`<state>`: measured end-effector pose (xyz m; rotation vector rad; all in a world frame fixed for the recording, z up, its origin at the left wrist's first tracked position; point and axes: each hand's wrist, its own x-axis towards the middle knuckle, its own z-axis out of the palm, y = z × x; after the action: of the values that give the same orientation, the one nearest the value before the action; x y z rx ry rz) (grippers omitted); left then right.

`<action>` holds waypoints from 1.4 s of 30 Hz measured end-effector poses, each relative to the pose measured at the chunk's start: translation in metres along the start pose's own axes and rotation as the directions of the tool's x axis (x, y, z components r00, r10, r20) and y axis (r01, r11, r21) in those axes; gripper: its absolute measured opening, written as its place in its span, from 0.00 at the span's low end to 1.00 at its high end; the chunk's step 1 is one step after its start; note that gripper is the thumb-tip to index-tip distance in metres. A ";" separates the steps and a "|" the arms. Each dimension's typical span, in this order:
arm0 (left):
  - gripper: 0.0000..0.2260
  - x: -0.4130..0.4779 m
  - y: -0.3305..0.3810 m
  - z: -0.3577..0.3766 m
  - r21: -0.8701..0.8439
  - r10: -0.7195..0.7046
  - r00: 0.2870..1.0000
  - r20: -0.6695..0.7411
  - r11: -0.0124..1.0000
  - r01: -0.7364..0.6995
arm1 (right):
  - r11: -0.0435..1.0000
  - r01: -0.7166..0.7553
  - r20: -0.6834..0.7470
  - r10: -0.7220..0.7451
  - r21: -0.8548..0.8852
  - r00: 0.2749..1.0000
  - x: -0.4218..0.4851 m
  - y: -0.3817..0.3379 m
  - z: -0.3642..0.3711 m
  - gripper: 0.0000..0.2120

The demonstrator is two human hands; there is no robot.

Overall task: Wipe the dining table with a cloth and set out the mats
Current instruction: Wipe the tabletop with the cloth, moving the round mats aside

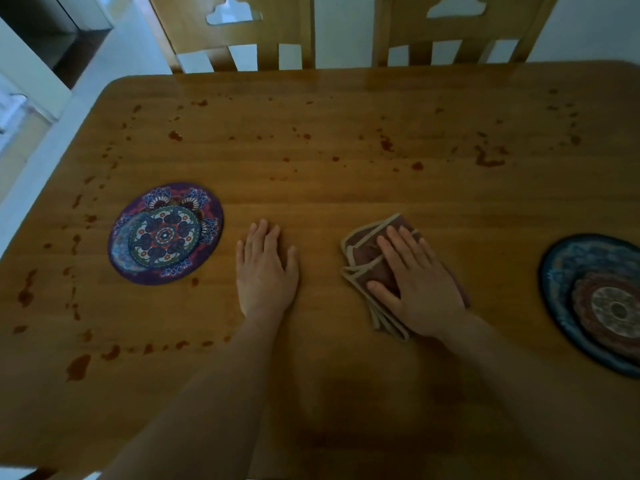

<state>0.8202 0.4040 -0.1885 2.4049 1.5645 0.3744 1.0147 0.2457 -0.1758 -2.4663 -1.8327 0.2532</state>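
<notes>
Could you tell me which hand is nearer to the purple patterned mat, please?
Left. The left hand lies flat on the table just right of the purple mat, not touching it; the right hand is farther right, pressing flat on the folded cloth.

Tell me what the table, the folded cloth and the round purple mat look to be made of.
The table looks like wood under a glossy varnish: plank grain lines, a sheen near the far edge. The cloth looks like soft fabric, brown with pale edging: it folds in limp layers. The purple mat is harder to tell, perhaps printed fabric or rubber: flat, thin, crisp pattern.
</notes>
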 end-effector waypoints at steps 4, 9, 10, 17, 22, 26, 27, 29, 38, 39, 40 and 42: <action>0.24 -0.002 -0.001 -0.003 -0.010 0.025 1.000 0.019 1.000 -0.025 | 0.979 -0.205 -0.022 0.204 -0.012 0.979 -0.041 0.037 0.000 0.39; 0.26 -0.003 0.001 -0.003 0.041 0.029 0.997 0.077 0.999 -0.032 | 0.933 -0.359 -0.043 0.358 -0.016 0.933 -0.093 0.024 0.011 0.41; 0.26 -0.003 0.001 -0.003 0.056 0.024 0.995 0.096 0.998 -0.030 | 0.930 -0.368 -0.041 0.367 -0.010 0.929 -0.101 0.016 0.013 0.42; 0.26 0.002 0.009 -0.009 0.083 -0.008 0.974 0.225 0.996 -0.011 | 0.976 -0.214 0.030 0.216 -0.045 0.976 -0.118 -0.049 0.021 0.49; 0.18 -0.050 0.023 -0.029 -0.262 0.168 0.982 0.088 0.955 -0.140 | 0.990 -0.142 0.018 0.142 0.003 0.990 -0.094 -0.104 0.022 0.48; 0.15 -0.115 0.023 -0.037 -0.461 0.428 0.902 0.059 0.813 -0.355 | 0.931 -0.210 0.040 0.208 0.299 0.977 -0.079 -0.153 0.024 0.40; 0.17 -0.120 0.018 -0.035 -0.452 0.444 0.891 0.092 0.816 -0.361 | 0.891 -0.243 0.092 0.225 0.382 0.970 -0.076 -0.161 0.021 0.36; 0.19 -0.117 0.006 -0.034 -0.475 0.377 0.918 0.124 0.835 -0.279 | 0.879 -0.163 0.075 0.145 0.447 0.987 -0.068 -0.170 0.021 0.32; 0.31 -0.122 -0.001 -0.017 -0.218 0.307 0.933 0.185 0.939 -0.266 | 0.762 -0.202 -0.160 0.371 0.615 0.915 -0.034 -0.112 0.011 0.14; 0.31 -0.118 -0.004 -0.013 -0.097 0.349 0.916 0.197 0.937 -0.336 | 0.787 -0.222 -0.185 0.390 0.576 0.902 -0.032 -0.111 0.012 0.14; 0.31 -0.111 -0.009 -0.011 -0.016 0.383 0.901 0.205 0.921 -0.389 | 0.812 -0.201 -0.204 0.364 0.548 0.909 -0.028 -0.113 0.012 0.14; 0.31 -0.095 -0.019 -0.011 0.045 0.422 0.881 0.216 0.897 -0.441 | 0.852 -0.147 -0.226 0.293 0.502 0.929 -0.022 -0.120 0.011 0.14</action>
<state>0.7631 0.3250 -0.1920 2.7582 0.9700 0.1298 0.8938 0.2596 -0.1671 -2.2104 -1.1867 0.2875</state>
